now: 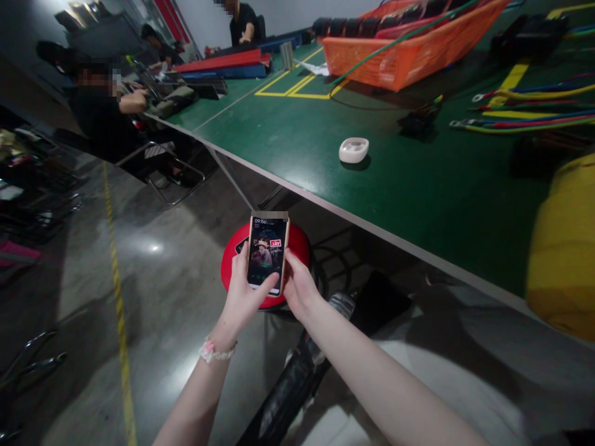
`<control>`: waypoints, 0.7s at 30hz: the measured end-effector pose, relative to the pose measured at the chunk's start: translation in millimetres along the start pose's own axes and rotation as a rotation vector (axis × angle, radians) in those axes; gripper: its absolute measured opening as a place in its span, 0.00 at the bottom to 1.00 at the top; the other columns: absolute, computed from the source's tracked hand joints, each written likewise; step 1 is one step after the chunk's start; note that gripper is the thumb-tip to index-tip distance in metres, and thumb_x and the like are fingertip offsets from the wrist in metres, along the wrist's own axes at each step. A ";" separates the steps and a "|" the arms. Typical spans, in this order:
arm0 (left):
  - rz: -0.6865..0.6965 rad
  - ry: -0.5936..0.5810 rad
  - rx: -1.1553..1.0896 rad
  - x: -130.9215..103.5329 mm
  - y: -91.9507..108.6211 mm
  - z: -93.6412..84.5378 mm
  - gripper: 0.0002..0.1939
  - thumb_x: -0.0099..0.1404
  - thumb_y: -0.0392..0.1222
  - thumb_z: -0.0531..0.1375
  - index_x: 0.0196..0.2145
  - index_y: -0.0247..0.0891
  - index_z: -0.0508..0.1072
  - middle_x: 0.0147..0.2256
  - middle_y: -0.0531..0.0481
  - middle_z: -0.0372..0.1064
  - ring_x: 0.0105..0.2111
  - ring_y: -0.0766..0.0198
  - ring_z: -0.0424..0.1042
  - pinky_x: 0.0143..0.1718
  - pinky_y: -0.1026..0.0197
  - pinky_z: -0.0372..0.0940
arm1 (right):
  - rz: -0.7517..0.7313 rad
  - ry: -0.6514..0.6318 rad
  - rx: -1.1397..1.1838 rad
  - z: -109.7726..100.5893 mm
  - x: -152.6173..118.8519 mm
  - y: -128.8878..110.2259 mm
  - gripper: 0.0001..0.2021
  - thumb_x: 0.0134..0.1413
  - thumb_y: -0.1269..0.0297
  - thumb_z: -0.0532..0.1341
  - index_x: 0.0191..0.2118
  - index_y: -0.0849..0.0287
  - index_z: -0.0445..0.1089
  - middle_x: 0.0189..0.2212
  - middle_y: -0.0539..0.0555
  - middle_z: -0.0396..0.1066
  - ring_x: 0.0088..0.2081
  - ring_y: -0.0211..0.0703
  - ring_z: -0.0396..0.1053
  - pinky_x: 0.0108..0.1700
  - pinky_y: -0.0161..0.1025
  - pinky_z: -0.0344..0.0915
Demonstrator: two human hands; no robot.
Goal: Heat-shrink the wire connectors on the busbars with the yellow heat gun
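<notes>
A lit smartphone [264, 254] in a light-edged case is held upright between my two hands, above a red round stool seat [300, 238]. My left hand [242, 291] is closed round its left side and lower edge, with the thumb over the bottom right of the screen. Against the phone's right edge, my right hand [301, 284] is closed, its fingers partly hidden behind the phone. The screen shows a clock at the top and a picture with the word "JAY". A bracelet [218, 350] circles my left wrist.
Beyond my hands runs a green-topped table [279, 142]. On it are a small white case [354, 150], an orange basket [362, 62] of dark parts, and coloured cables [525, 118]. A yellow object [564, 248] stands at right. Several people sit farther back.
</notes>
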State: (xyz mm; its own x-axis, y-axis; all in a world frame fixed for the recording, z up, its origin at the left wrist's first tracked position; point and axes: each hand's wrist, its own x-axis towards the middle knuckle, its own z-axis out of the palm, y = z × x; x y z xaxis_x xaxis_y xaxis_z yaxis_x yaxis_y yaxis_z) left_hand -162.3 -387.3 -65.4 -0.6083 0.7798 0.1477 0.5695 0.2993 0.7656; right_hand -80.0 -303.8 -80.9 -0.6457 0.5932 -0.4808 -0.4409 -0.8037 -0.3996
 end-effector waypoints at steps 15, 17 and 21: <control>-0.131 0.148 -0.424 -0.7 -12.2 -0.1 0.24 0.62 0.51 0.57 0.53 0.38 0.69 0.55 0.44 0.66 0.57 0.55 0.62 0.59 0.53 0.57 | 0.118 0.048 0.101 2.7 -2.7 -1.1 0.08 0.54 0.63 0.60 0.36 0.59 0.74 0.31 0.50 0.76 0.35 0.39 0.73 0.44 0.36 0.68; -0.143 0.170 -0.493 0.4 -19.8 0.7 0.22 0.64 0.50 0.56 0.52 0.38 0.70 0.54 0.44 0.67 0.56 0.55 0.63 0.59 0.52 0.56 | 0.119 0.052 0.113 3.6 -2.4 -0.7 0.07 0.55 0.64 0.59 0.35 0.60 0.74 0.29 0.49 0.76 0.34 0.37 0.72 0.44 0.35 0.68; -0.179 0.197 -0.547 2.3 -26.8 0.6 0.21 0.64 0.49 0.55 0.51 0.37 0.71 0.52 0.43 0.68 0.54 0.55 0.65 0.58 0.52 0.58 | 0.126 0.043 0.134 5.0 -1.5 0.4 0.08 0.57 0.65 0.58 0.35 0.60 0.74 0.29 0.50 0.76 0.33 0.36 0.72 0.43 0.32 0.67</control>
State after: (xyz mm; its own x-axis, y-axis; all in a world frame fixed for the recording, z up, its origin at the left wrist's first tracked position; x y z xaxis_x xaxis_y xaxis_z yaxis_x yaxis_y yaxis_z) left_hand -178.6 -393.3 -85.9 -0.7892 0.6113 0.0597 0.1138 0.0500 0.9922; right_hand -82.3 -305.1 -76.4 -0.6754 0.4864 -0.5543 -0.4389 -0.8692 -0.2279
